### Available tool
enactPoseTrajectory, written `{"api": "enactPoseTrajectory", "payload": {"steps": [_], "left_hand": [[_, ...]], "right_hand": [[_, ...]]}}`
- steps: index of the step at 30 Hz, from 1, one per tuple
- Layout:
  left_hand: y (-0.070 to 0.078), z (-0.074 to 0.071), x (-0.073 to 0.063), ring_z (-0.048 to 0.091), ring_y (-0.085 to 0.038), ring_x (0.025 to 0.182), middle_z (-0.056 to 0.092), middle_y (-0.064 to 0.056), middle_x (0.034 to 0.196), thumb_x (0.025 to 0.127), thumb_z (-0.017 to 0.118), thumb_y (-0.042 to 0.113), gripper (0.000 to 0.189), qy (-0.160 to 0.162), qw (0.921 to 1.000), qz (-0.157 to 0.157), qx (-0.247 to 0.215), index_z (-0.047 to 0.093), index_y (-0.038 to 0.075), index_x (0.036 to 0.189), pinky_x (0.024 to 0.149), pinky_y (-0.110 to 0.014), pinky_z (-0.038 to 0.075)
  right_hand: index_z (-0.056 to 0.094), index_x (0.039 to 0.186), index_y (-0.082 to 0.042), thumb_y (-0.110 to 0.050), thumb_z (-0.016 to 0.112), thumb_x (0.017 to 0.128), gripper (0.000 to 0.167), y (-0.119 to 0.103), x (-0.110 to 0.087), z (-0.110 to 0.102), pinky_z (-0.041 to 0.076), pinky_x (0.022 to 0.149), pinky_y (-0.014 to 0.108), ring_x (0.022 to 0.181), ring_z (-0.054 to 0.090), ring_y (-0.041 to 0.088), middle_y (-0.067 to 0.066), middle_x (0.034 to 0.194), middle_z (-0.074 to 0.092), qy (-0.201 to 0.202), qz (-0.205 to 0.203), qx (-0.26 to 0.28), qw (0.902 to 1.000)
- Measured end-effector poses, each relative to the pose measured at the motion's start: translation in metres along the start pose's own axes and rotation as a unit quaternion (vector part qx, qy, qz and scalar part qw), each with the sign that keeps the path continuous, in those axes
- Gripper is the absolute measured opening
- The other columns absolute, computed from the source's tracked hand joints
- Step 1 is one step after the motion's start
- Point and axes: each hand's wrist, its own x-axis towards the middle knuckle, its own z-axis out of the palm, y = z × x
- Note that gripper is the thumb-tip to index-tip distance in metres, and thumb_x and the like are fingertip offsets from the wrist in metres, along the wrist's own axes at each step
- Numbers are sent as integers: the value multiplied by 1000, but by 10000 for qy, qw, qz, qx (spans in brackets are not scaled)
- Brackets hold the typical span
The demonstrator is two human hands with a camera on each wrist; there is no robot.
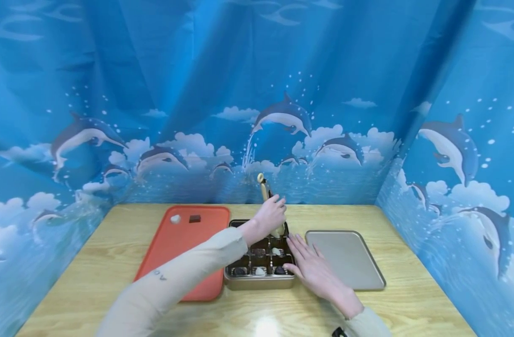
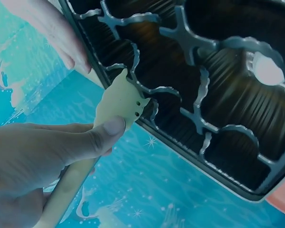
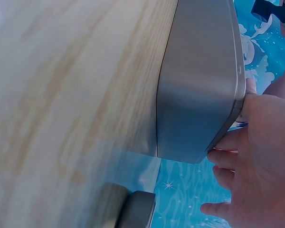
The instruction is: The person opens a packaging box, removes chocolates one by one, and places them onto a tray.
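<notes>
My left hand [image 1: 268, 217] grips cream-coloured tongs [image 2: 118, 102] whose tip is shaped like a small animal face, thumb pressed on it. They are over the far right part of a metal box [image 1: 259, 283] with a dark divided insert [image 2: 194, 42]. Whether the tongs pinch anything is hidden. Several dark and white chocolates sit in the nearer compartments, among them a white one [image 1: 260, 271] and a dark one [image 1: 279, 270]. Along the box's right side, my right hand [image 1: 318, 271] rests with extended fingers, its fingertips touching the rim, as the right wrist view also shows.
Left of the box lies a red tray [image 1: 172, 238] bearing a white piece [image 1: 175, 219] and a brown square chocolate [image 1: 194, 218]. To the right, a flat metal lid [image 1: 345, 260] lies on the wooden table [image 1: 408, 299]. A blue dolphin-print curtain [image 1: 223, 70] surrounds the table.
</notes>
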Motion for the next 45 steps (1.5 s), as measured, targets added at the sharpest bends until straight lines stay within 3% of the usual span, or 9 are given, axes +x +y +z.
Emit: {"api": "enactPoseTrajectory", "payload": {"steps": [4, 13, 19, 25, 32, 36, 40, 45], "left_hand": [[0, 5, -2, 47, -13, 131, 64, 15, 131, 98, 67, 29, 22, 103, 9999, -60, -48, 74, 33, 119, 113, -35, 33], [-13, 16, -18, 53, -14, 120, 68, 12, 121, 95, 71, 28, 18, 877, 9950, -345, -339, 77, 31, 112, 99, -31, 40], [-24, 22, -36, 54, -16, 110, 67, 9, 115, 94, 71, 25, 23, 1604, 9830, -683, -576, 75, 31, 116, 89, -31, 41], [-30, 32, -54, 57, -18, 109, 68, 5, 115, 91, 75, 26, 30, 2199, 9675, -839, -928, 73, 27, 121, 91, -33, 44], [-41, 44, -72, 57, -21, 109, 68, 2, 114, 83, 81, 36, 43, 2416, 9558, -1073, -1291, 72, 25, 123, 92, -36, 46], [-51, 55, -85, 57, -21, 103, 68, 1, 107, 79, 80, 38, 44, 2658, 9437, -1306, -1476, 74, 24, 120, 87, -36, 46], [-62, 66, -100, 57, -24, 101, 69, -2, 105, 81, 81, 27, 38, 2782, 9323, -1574, -1694, 75, 21, 119, 86, -38, 46], [-77, 82, -122, 58, -27, 102, 69, -5, 108, 84, 80, 16, 37, 2575, 9280, -1950, -1855, 75, 18, 121, 87, -41, 47]], "right_hand": [[29, 158, 0, -44, 46, 106, 70, -2, 2, 0, 19, 119, 63, 153, 20, 34, 16, 164, 20, 11, -21, 3, 10000], [26, 158, 0, -43, 45, 106, 70, -4, 3, 1, 17, 120, 61, 153, 18, 33, 16, 164, 17, 19, -11, 20, 10000], [25, 158, 0, -43, 46, 106, 70, -3, 2, 0, 17, 120, 61, 152, 18, 34, 16, 164, 16, 82, 25, 87, 9999], [26, 158, 0, -43, 46, 106, 71, -2, 0, 0, 16, 120, 60, 152, 19, 34, 16, 164, 17, 90, 91, 72, 9999], [26, 158, -1, -46, 44, 106, 71, -1, -1, 1, 15, 120, 59, 152, 19, 34, 15, 164, 17, 95, 78, 6, 9999], [27, 158, -1, -46, 44, 106, 72, -1, -2, 2, 15, 120, 60, 152, 19, 33, 15, 164, 17, 133, 87, 57, 9999], [26, 158, -1, -47, 45, 106, 72, -1, -1, 3, 16, 120, 61, 152, 18, 32, 14, 164, 15, 143, 121, 100, 9998], [26, 158, -2, -48, 44, 106, 72, 0, -1, 3, 16, 120, 61, 152, 17, 32, 13, 164, 15, 98, 116, 81, 9999]]}}
